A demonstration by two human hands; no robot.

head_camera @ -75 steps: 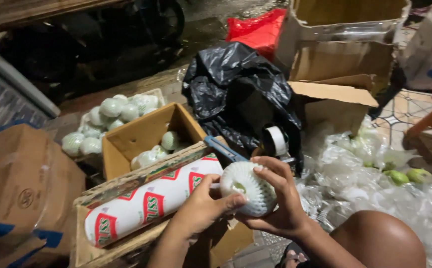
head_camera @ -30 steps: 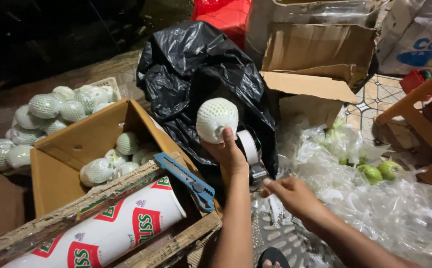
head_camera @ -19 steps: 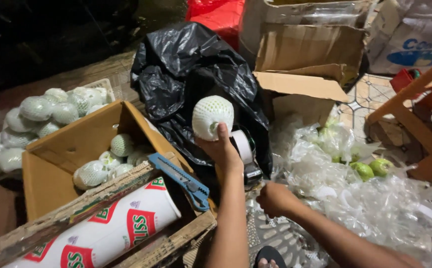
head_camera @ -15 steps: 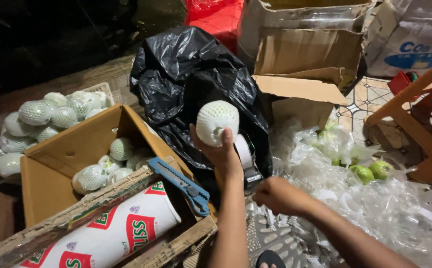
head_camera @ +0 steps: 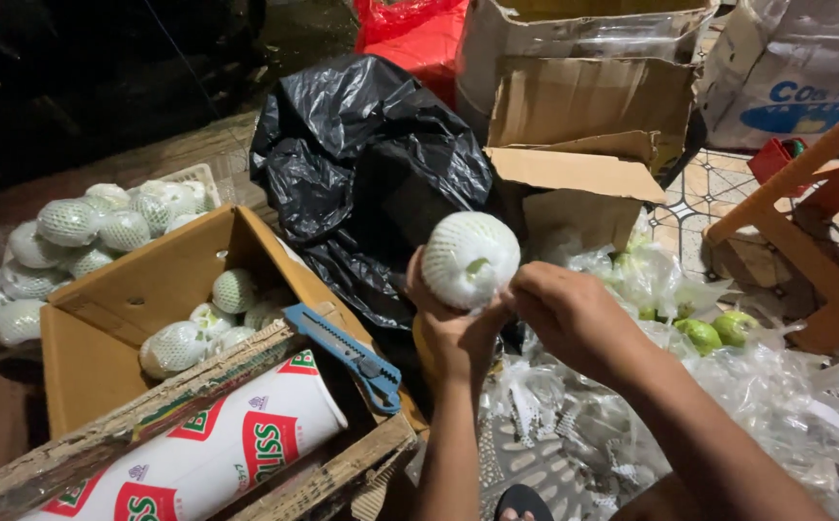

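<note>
white foam netting wraps a round fruit (head_camera: 470, 259), raised above the black bag (head_camera: 371, 174) — the left hand (head_camera: 453, 333) cups it from below, forearm upright, grip curled around it. the right hand (head_camera: 574, 318) comes in from the right, fingertips (head_camera: 514, 289) pinching the net's edge.

The floor (head_camera: 718, 183) at upper right is tiled in a pale pattern with dark lattice lines; toward the upper left the ground falls into deep shadow — lighting is artificial and concentrated on the centre of the scene. An orange wooden furniture frame (head_camera: 805, 203) stands on the tiles at the right edge, angled, with a worn wooden crate edge (head_camera: 130, 425) at lower left. Cardboard boxes (head_camera: 583, 106), a black plastic bag (head_camera: 371, 164) and a red bag (head_camera: 410, 29) line the rear — all resting on the ground.
</note>
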